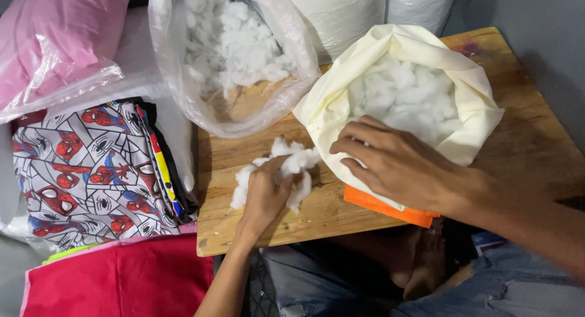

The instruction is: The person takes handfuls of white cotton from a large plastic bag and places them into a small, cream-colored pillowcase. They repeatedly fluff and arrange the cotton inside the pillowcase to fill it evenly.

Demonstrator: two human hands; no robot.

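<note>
My left hand (267, 192) is closed around a clump of white stuffing fibre (291, 160) just above the wooden board (304, 213). My right hand (399, 164) rests on the front rim of a cream fabric cover (469, 119), fingers spread and pressing its edge. The cover stands open and is filled with more white stuffing (405, 94). An orange cloth (384, 208) lies under the cover at the board's near edge.
A clear plastic bag (167, 42) holding loose white fibre (228, 39) leans at the board's back left. Folded cartoon-print fabrics (85, 170) lie to the left, with red cloth (128, 280) below and a pink bagged cloth (55, 36) above. White sacks (341, 12) stand behind.
</note>
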